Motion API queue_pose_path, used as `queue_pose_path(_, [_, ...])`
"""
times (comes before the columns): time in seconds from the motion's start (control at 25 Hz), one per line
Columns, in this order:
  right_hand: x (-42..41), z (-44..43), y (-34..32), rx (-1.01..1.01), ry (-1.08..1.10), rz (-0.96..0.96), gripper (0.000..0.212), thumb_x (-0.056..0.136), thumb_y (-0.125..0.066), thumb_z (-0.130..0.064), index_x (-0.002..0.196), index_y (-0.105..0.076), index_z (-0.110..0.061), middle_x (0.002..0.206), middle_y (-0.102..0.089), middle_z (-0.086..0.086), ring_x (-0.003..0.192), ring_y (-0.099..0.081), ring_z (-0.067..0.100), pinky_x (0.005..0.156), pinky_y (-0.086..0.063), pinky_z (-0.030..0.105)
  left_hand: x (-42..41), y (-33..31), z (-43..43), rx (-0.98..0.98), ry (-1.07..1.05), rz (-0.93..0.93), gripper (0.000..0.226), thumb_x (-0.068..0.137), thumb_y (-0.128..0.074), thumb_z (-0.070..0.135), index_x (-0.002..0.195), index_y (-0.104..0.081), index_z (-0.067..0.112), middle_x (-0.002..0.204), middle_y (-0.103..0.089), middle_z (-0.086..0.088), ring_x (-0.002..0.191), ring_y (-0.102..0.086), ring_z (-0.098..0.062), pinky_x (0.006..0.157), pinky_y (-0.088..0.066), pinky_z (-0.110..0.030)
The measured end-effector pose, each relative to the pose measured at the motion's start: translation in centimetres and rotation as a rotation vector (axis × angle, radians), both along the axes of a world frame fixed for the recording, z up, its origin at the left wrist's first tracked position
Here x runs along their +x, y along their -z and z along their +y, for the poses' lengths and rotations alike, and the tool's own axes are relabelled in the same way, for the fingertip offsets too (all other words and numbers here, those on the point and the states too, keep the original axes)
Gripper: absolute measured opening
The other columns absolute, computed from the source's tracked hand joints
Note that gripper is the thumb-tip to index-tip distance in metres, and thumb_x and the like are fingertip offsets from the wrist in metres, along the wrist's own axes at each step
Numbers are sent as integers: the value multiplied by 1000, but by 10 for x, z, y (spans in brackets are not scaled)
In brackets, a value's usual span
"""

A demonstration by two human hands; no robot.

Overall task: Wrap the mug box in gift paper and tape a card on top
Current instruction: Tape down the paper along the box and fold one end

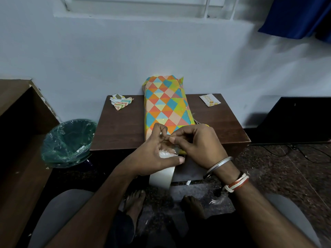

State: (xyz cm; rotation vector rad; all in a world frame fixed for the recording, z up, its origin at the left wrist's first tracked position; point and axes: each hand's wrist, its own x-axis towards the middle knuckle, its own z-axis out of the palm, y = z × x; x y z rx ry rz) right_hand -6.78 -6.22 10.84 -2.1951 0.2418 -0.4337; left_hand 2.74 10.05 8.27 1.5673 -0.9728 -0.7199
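Note:
The mug box (166, 106), wrapped in paper with a bright triangle pattern, lies lengthwise on a small brown table (121, 126), its far end against the wall. Just in front of its near end my left hand (152, 158) holds a roll of clear tape (162, 176), thumb across the roll's top. My right hand (195, 144) pinches the loose tape end beside my left fingers. A small white card (209, 99) with gold print lies at the table's back right corner.
Scraps of gift paper (121, 102) lie at the table's back left. A bin lined with a green bag (68, 142) stands on the floor left of the table. A wooden bench (18, 158) is further left. My bare feet (136, 201) rest below.

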Motion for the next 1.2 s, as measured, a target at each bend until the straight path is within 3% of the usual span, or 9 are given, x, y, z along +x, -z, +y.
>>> queue_pose_path(0.08, [-1,-2,-4,-22,23,-65,7,90,-79,-16,87,-83,-21,75,-77,-11,69,-72,1,66,-56,17,1,-2,0,-27,43,-4,52,90,-74,9,108,-26,7,109,-59,-21,100,-60,-17,88,-49,-35])
queue_pose_path(0.12, [-1,-3,-5,-32,26,-90,6,90,-79,-15,87,-83,-19,76,-77,-12,70,-72,0,66,-54,14,2,-3,0,-33,42,26,51,91,-72,11,111,-25,5,112,-61,-22,103,-60,-16,90,-49,-33])
queue_pose_path(0.24, [-1,-7,-9,-125,73,-189,5,90,-79,-15,89,-83,-19,83,-77,-13,78,-71,-1,72,-51,11,3,3,-4,-6,4,119,52,90,-71,22,114,-25,13,107,-71,-4,102,-62,-12,90,-49,-28])
queue_pose_path(0.36, [-1,-18,-15,-159,82,-208,4,90,-79,-21,92,-83,-21,89,-78,-14,85,-71,0,77,-51,10,0,12,-5,52,-43,117,50,84,-73,41,104,-28,35,108,-75,2,107,-63,-13,103,-44,-43])
queue_pose_path(0.48, [-2,-31,-10,-48,94,-93,4,89,-80,-24,91,-83,-24,85,-77,-15,77,-71,1,72,-53,14,-3,14,-9,-54,-52,257,54,85,-71,15,111,-25,26,117,-76,-3,101,-69,-20,99,-49,-46])
queue_pose_path(0.64, [3,-40,-1,76,79,-53,2,87,-82,-29,88,-83,-27,84,-77,-15,66,-70,8,66,-58,29,-5,9,-13,-130,-95,378,76,81,-71,-3,129,-25,32,134,-69,-4,101,-66,-32,93,-55,-43])
queue_pose_path(0.8, [4,-44,3,103,73,-7,1,85,-84,-29,85,-83,-29,83,-78,-13,64,-70,14,66,-58,30,-10,10,-17,-108,-52,397,95,88,-64,-20,146,-18,39,132,-70,-10,107,-73,-26,95,-57,-36])
queue_pose_path(1.0, [11,-43,7,56,154,69,6,81,-87,-35,82,-83,-30,74,-75,-17,66,-66,-3,65,-50,16,-6,10,-18,-124,-64,503,96,87,-59,-22,151,-24,41,130,-71,-10,111,-72,-30,86,-61,-37])
queue_pose_path(1.2, [20,-75,24,-202,522,115,10,80,-82,-34,81,-75,-27,72,-69,-10,79,-67,15,78,-54,31,10,12,-18,-184,-71,527,93,82,-67,-8,151,-29,40,142,-64,-5,133,-58,-38,109,-43,-51])
